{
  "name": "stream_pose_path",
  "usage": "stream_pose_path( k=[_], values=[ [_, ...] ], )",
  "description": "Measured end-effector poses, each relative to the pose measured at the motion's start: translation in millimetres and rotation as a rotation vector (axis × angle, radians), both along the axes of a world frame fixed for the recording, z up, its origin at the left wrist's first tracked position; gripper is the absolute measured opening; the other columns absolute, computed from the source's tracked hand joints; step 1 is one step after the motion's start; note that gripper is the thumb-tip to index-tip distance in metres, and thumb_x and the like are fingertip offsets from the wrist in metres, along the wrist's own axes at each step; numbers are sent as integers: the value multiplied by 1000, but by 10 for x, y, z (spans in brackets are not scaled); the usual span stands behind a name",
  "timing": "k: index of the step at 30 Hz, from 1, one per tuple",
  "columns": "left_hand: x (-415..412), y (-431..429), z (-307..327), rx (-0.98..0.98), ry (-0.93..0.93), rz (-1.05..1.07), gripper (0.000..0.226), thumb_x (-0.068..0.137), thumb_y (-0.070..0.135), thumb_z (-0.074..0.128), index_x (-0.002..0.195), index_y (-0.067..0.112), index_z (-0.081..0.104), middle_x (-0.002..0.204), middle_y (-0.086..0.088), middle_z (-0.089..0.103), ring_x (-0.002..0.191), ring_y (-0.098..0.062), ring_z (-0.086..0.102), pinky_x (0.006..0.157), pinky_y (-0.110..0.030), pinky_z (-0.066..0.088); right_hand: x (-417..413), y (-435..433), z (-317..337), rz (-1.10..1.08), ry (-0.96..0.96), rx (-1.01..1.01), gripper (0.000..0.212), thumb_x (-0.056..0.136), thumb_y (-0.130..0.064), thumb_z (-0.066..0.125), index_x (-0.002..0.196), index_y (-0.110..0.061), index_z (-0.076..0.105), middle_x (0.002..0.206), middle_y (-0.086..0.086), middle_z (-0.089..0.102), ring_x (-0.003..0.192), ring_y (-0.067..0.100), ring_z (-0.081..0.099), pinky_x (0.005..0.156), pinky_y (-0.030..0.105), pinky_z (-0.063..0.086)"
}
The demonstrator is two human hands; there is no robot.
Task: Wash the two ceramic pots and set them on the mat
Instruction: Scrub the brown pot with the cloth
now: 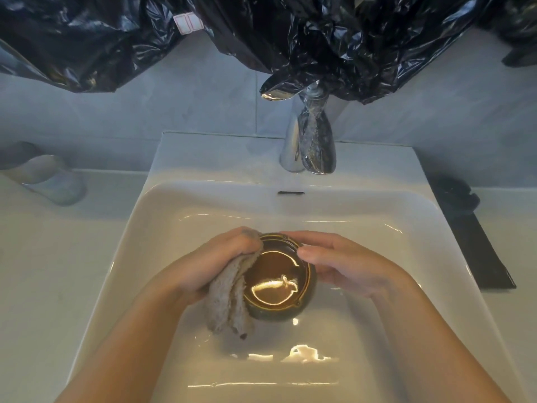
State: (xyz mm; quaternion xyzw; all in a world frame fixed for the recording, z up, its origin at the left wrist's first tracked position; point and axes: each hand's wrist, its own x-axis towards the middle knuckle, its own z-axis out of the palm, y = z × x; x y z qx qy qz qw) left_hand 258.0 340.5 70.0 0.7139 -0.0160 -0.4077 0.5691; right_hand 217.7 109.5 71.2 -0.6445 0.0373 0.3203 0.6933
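Over the white sink, the right hand grips a brown glazed pot by its rim, thumb inside, while the left hand, fingers curled, presses a beige cloth against its left side.

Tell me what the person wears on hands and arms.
Nothing worn shows. The left hand and right hand have no gloves, rings or watch. The left forearm and right forearm carry no sleeve as far as the frame reaches.
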Motion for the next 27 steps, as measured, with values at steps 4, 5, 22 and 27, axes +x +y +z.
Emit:
stream_pose_path(
  k=[4,5,22,27],
  values=[
    [-38,-151,164,42,-191,325,29,75,35,65,101,21,62,97,-7,69,88,-21,68,83,-40,55,-80,105,86,-98,-232,-306,82,58,-50,81,132,-56,47,125,-13,60,105,4,64,91,31,56],
    [-22,-186,170,82,-231,384,21,80,31,65,100,23,61,94,-5,67,86,-19,66,82,-40,56,-107,161,109,-80,-286,-358,93,52,-51,83,135,-60,41,128,-20,54,108,0,61,92,31,56],
    [-61,-165,287,118,-137,202,40,69,53,59,100,28,63,96,-2,70,89,-20,70,83,-48,57,-150,338,241,227,-691,-812,120,59,-41,91,152,-33,16,148,-19,20,130,4,37,102,18,39],
    [-54,-125,274,26,-58,171,43,82,60,55,105,27,67,106,-2,71,101,-22,67,97,-49,49,-212,384,197,265,-744,-828,118,67,-45,85,154,-38,5,143,-23,14,121,9,46,95,22,47]
  ],
)
